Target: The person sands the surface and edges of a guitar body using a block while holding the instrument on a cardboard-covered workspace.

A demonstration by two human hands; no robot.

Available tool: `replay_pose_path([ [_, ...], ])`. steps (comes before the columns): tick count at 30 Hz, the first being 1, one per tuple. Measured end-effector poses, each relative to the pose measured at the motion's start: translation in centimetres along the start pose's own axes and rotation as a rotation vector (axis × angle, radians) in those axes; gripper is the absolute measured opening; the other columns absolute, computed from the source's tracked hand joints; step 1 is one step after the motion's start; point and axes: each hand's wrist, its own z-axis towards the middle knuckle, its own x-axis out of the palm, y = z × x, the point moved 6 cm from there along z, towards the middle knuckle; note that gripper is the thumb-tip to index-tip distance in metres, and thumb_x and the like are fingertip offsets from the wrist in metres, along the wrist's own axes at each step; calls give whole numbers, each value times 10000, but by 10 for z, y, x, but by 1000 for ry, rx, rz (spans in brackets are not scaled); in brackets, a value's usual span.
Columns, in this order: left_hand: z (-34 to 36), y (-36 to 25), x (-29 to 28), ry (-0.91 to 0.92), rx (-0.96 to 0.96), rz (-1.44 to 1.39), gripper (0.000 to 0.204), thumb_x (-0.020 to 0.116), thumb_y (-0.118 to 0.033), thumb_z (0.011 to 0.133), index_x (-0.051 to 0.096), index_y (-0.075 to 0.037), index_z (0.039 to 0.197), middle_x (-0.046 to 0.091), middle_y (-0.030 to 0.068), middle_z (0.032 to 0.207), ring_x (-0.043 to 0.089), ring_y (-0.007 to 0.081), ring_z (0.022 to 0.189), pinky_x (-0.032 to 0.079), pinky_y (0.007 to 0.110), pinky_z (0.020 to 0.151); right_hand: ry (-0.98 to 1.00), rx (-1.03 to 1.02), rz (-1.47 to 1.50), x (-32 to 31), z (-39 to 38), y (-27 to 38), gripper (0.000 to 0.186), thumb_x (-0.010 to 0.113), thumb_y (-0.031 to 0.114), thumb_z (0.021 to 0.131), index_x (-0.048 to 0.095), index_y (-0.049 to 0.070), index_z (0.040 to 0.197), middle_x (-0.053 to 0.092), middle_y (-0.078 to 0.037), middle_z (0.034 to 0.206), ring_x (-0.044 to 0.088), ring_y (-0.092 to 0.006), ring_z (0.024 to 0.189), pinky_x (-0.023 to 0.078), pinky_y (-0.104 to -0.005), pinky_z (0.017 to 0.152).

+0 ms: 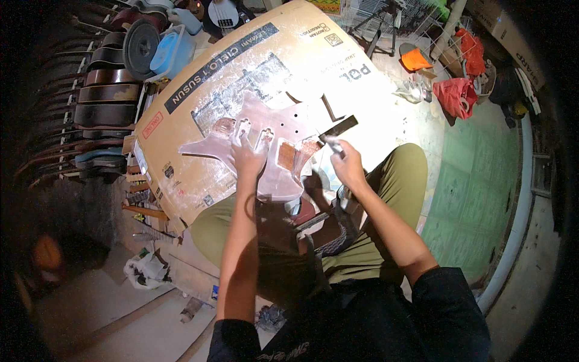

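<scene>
A pinkish-white electric guitar body [278, 180] with cut-out cavities, small holes and bare brown wood patches lies in front of me. My left hand [248, 160] rests on its middle, fingers apart and pointing away from me beside the cavities. My right hand [347, 164] is closed just right of the body. A small pale thing shows at its fingertips, too bright and blurred to name. Just beyond those fingers is a dark narrow strip [341, 127]; I cannot tell whether it is an object or a shadow.
Under the body spreads a dusty cardboard sheet [199, 90]. Several guitar bodies [107, 93] stand in a row at left, near a blue tub [166, 57]. Red bags [453, 98] and an orange item [415, 60] lie at far right. A white plastic bag [146, 268] sits lower left.
</scene>
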Motion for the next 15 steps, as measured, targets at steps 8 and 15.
replay_pose_path([
  [8,-60,-91,-49,537,497,-702,271,734,-119,837,667,22,1058,691,87,992,641,127,817,515,283,728,453,27,450,26,-4,22,227,629,76,897,649,7,1112,662,-23,952,588,-78,809,493,-241,741],
  [15,-43,-58,-41,324,188,-1026,146,682,-112,915,622,7,975,655,21,845,566,61,740,471,220,656,-482,-160,-388,-32,96,7,511,693,385,845,598,-25,1134,643,-205,1043,595,-323,1041,460,-442,895],
])
